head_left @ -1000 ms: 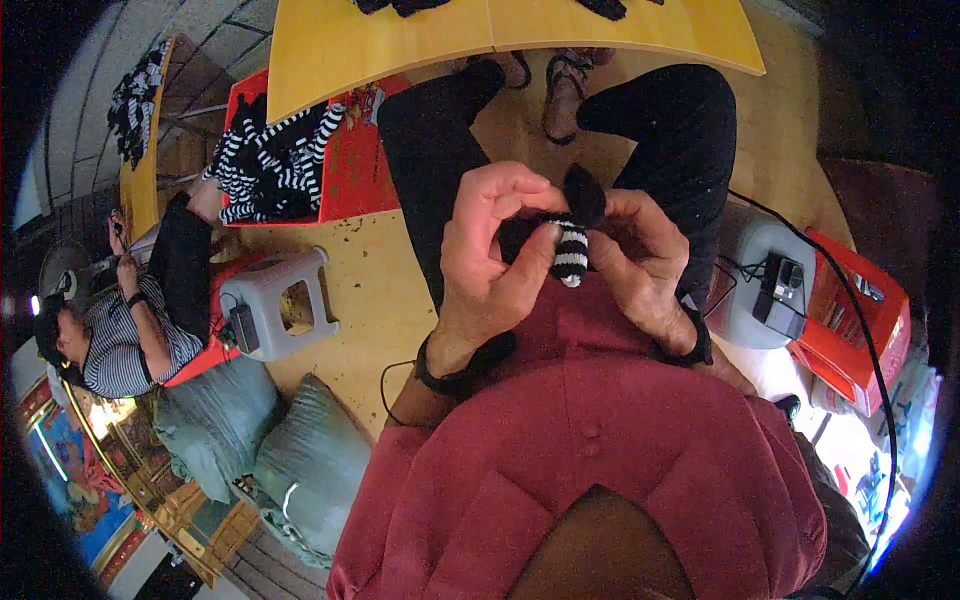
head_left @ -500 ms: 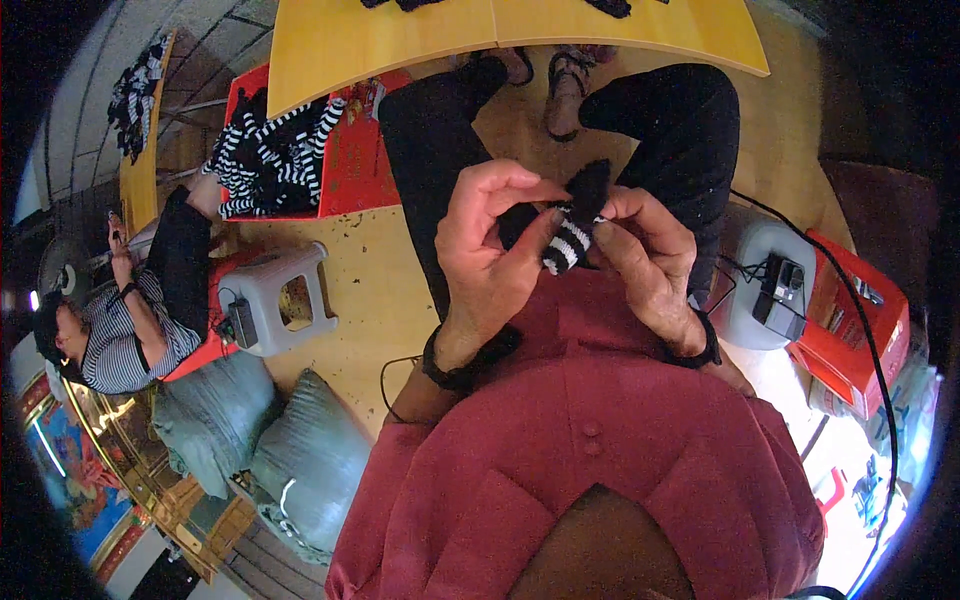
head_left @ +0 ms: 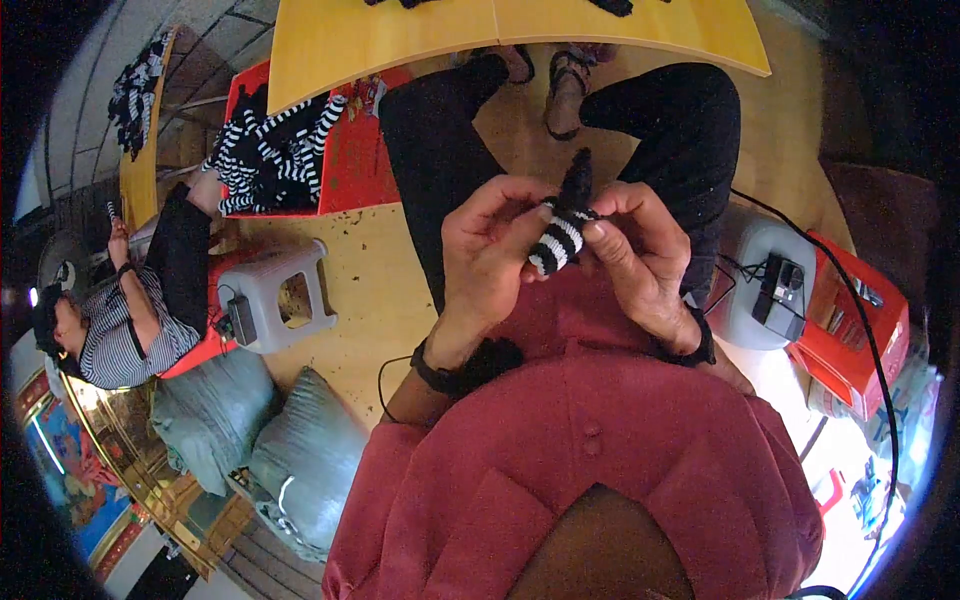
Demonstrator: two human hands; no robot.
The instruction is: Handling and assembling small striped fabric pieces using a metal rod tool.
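The small black-and-white striped knitted sock (head_left: pixel 560 238) sits in front of the person's chest, above the lap, pinched from both sides. The left hand (head_left: pixel 490 255) has its grip closed on the sock's striped lower end, thumb and fingertips pressed into the fabric. The right hand (head_left: pixel 640 260) is closed on the sock's upper side, just below the plain black end that sticks up. The sock looks bunched and only partly worked, so the handling seems midway. Far left of the sock, a heap of similar striped socks (head_left: pixel 270 155) lies on a red tray (head_left: pixel 345 175). Above the sock spreads the yellow worktop (head_left: pixel 400 40).
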